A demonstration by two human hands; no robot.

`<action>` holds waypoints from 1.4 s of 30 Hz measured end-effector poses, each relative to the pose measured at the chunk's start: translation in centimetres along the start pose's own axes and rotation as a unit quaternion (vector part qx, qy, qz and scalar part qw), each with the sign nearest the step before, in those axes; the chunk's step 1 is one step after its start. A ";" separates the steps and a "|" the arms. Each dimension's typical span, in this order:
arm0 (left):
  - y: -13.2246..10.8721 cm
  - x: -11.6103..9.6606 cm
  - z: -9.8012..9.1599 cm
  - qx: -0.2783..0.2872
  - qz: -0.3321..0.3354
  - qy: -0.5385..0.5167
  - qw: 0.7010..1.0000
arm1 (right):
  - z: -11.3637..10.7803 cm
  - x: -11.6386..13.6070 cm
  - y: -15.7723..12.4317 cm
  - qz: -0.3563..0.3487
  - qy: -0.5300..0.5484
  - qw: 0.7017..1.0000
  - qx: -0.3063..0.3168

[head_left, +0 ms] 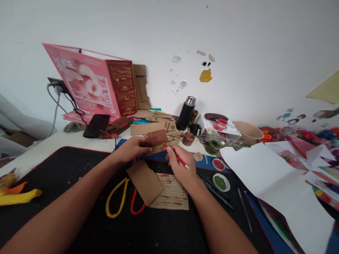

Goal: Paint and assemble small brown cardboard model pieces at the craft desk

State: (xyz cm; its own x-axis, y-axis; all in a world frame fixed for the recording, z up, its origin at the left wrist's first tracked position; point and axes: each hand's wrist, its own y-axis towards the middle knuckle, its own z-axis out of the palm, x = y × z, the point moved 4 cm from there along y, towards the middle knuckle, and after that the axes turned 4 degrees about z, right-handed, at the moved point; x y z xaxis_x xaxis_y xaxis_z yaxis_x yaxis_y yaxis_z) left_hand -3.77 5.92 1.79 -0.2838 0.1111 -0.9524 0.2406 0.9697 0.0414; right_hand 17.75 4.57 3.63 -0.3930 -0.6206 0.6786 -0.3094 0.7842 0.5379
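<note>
My left hand (134, 150) pinches the left edge of a small brown-painted cardboard piece (157, 137), holding it up over the mat. In my right hand (181, 164) is a slim red pencil (180, 161) with a pale end; its tip points at the lower right edge of the brown piece. Whether the tip touches cannot be made out. Below the hands, a plain cardboard piece (145, 181) overlaps a corrugated one (169, 194) with reddish-brown stains. Scissors with a yellow handle loop (116, 198) and a red loop lie partly under the cardboard.
Behind stand a pink box (87, 81), a black thermos (186, 113) and an open brown paint jar (188, 138). Right of my hand are a green paint lid (221, 182), a red paint lid (218, 164) and white paper (265, 176). A phone (96, 126) lies left.
</note>
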 end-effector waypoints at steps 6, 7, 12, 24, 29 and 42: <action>0.0 0.3 0.3 0.004 0.004 0.039 0.999 | 0.1 0.1 -0.1 -0.021 0.011 1.000 0.006; -0.1 0.3 0.4 0.006 0.006 0.047 0.999 | 0.2 0.2 -0.2 -0.026 0.014 1.000 0.007; -0.1 0.0 0.9 0.007 0.011 0.055 0.998 | 0.4 0.3 -0.2 -0.043 0.018 0.999 0.017; -0.2 0.0 1.5 0.042 0.027 0.034 0.998 | 1.1 0.1 -0.5 -0.066 0.034 0.996 0.047; -0.1 0.0 1.5 0.041 0.032 0.060 0.997 | 1.1 0.2 -0.5 -0.063 0.033 0.995 0.063; -0.2 -0.2 1.5 0.042 0.025 0.075 0.996 | 1.3 -0.2 -0.4 -0.049 0.013 0.997 0.053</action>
State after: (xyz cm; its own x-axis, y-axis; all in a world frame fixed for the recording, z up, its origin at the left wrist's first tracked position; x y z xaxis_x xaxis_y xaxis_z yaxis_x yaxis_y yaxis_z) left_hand -2.38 5.37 1.54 -0.4035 0.1958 -0.8938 0.3333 0.9412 0.0557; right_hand 16.80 4.33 2.63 -0.3347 -0.6937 0.6378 -0.4359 0.7141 0.5478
